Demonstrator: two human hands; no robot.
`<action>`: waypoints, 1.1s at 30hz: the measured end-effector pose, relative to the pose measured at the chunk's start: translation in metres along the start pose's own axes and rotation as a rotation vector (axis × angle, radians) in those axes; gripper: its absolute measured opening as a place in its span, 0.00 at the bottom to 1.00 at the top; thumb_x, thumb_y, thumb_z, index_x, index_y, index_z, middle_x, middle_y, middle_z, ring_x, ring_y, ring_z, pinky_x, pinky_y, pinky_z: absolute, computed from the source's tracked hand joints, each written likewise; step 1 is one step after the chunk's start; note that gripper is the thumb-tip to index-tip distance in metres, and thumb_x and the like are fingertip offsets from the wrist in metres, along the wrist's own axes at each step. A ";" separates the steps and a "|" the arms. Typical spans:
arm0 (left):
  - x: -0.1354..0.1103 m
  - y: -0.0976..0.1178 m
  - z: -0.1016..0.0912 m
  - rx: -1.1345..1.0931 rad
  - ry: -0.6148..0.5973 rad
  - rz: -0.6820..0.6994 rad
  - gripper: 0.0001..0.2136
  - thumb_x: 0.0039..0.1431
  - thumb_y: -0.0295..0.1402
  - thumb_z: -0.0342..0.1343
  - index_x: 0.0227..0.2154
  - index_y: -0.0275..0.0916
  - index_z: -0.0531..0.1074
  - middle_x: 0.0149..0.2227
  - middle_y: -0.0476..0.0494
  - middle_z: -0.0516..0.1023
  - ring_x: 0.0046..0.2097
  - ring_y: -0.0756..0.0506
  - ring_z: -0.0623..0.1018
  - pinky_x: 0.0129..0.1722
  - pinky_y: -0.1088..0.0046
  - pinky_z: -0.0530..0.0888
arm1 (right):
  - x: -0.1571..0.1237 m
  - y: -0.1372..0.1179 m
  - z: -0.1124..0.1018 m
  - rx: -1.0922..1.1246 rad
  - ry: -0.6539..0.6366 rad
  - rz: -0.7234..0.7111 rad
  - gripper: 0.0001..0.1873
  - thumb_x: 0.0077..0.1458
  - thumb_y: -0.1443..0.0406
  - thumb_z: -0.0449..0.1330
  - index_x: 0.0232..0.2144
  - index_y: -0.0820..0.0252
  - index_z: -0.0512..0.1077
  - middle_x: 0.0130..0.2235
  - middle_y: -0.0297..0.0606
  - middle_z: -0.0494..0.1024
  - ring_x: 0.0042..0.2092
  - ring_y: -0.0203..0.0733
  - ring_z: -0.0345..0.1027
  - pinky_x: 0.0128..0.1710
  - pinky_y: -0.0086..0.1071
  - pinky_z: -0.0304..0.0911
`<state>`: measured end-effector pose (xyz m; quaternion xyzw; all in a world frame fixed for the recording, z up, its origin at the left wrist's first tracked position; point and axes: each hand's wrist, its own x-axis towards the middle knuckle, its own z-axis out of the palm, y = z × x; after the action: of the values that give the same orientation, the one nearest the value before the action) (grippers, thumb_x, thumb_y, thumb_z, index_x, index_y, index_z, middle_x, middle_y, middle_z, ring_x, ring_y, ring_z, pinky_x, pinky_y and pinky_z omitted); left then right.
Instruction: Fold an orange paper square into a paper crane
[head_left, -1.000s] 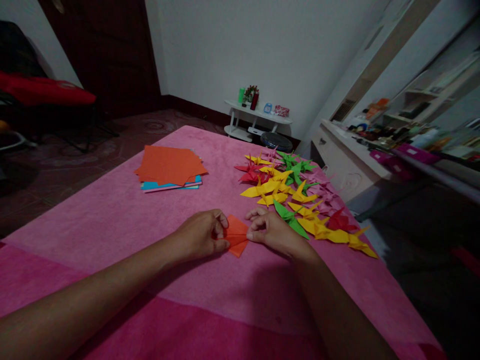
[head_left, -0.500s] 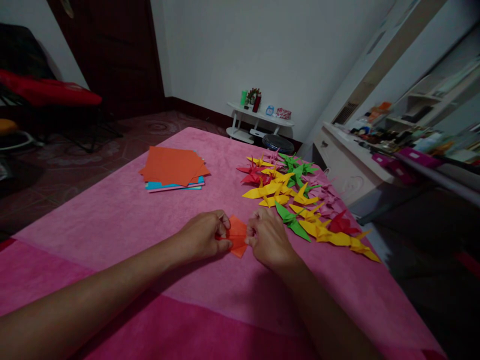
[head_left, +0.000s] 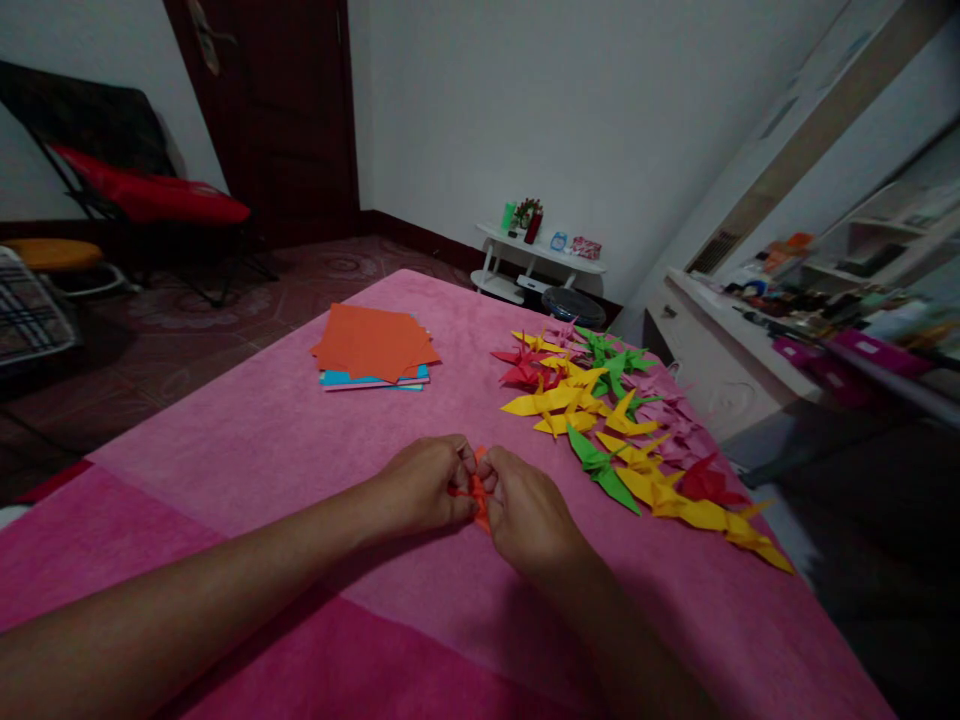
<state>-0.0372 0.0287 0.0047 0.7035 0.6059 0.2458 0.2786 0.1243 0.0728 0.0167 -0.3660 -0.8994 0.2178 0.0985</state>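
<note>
Between my two hands is a small folded sheet of orange origami paper (head_left: 481, 492), mostly covered by my fingers. My left hand (head_left: 431, 485) pinches its left side, thumb toward me. On the other side my right hand (head_left: 529, 505) grips the right edge, its fingertips almost touching the left ones. To the right lie many folded paper cranes in yellow, green, red and pink; closest to my right hand is a green crane (head_left: 602, 468). Beyond my left hand sits a stack of square paper (head_left: 379, 342), orange on top with blue and pink sheets underneath.
A pink cloth covers the table (head_left: 247, 450). Beyond it stand a low white shelf (head_left: 540, 243) with small items and a dark round stool (head_left: 574, 305). A cluttered white dresser (head_left: 727, 340) is on the right, a red-and-black chair (head_left: 165, 195) at left.
My hands have come closer together, and the orange paper between them now shows as a narrower strip. The view has shifted left, so the surroundings appear farther right.
</note>
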 end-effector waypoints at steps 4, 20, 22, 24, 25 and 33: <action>-0.001 0.002 0.000 0.006 -0.002 0.022 0.08 0.46 0.31 0.57 0.17 0.35 0.74 0.34 0.44 0.75 0.32 0.49 0.73 0.32 0.76 0.68 | 0.004 0.003 0.010 0.176 0.029 -0.004 0.15 0.44 0.78 0.51 0.33 0.58 0.66 0.35 0.36 0.74 0.33 0.37 0.66 0.32 0.29 0.56; -0.003 -0.031 -0.042 -0.276 -0.175 0.157 0.05 0.52 0.31 0.60 0.27 0.38 0.79 0.44 0.43 0.75 0.47 0.46 0.74 0.45 0.74 0.69 | 0.011 0.007 0.029 0.780 -0.033 0.114 0.07 0.45 0.66 0.61 0.31 0.61 0.70 0.30 0.32 0.71 0.30 0.33 0.61 0.30 0.27 0.58; -0.008 -0.037 -0.045 -0.233 -0.126 0.164 0.04 0.50 0.30 0.61 0.30 0.40 0.80 0.45 0.43 0.74 0.48 0.45 0.73 0.47 0.73 0.69 | 0.011 0.007 0.030 0.741 -0.019 0.136 0.06 0.45 0.67 0.61 0.30 0.61 0.71 0.29 0.32 0.71 0.29 0.33 0.60 0.30 0.27 0.57; -0.013 -0.041 -0.043 -0.213 -0.071 0.143 0.05 0.49 0.29 0.61 0.30 0.39 0.80 0.41 0.43 0.75 0.45 0.46 0.74 0.45 0.72 0.70 | 0.011 0.006 0.031 0.696 -0.002 0.148 0.04 0.45 0.67 0.61 0.28 0.61 0.71 0.28 0.32 0.70 0.28 0.33 0.58 0.28 0.27 0.56; -0.016 -0.042 -0.041 -0.221 -0.043 0.122 0.05 0.49 0.30 0.61 0.31 0.39 0.80 0.39 0.43 0.76 0.43 0.46 0.74 0.43 0.72 0.70 | 0.011 0.006 0.032 0.678 0.007 0.152 0.04 0.46 0.67 0.60 0.28 0.62 0.71 0.27 0.31 0.69 0.27 0.33 0.57 0.27 0.27 0.55; -0.026 -0.040 -0.028 -0.577 -0.006 -0.092 0.08 0.52 0.34 0.58 0.31 0.33 0.76 0.26 0.46 0.76 0.28 0.51 0.72 0.29 0.76 0.68 | 0.012 0.004 0.037 0.662 0.043 0.193 0.06 0.47 0.63 0.60 0.23 0.60 0.70 0.22 0.29 0.65 0.24 0.32 0.52 0.24 0.27 0.51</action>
<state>-0.0891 0.0103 -0.0029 0.5677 0.5415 0.3929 0.4798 0.1056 0.0722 -0.0176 -0.4019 -0.7391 0.4984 0.2096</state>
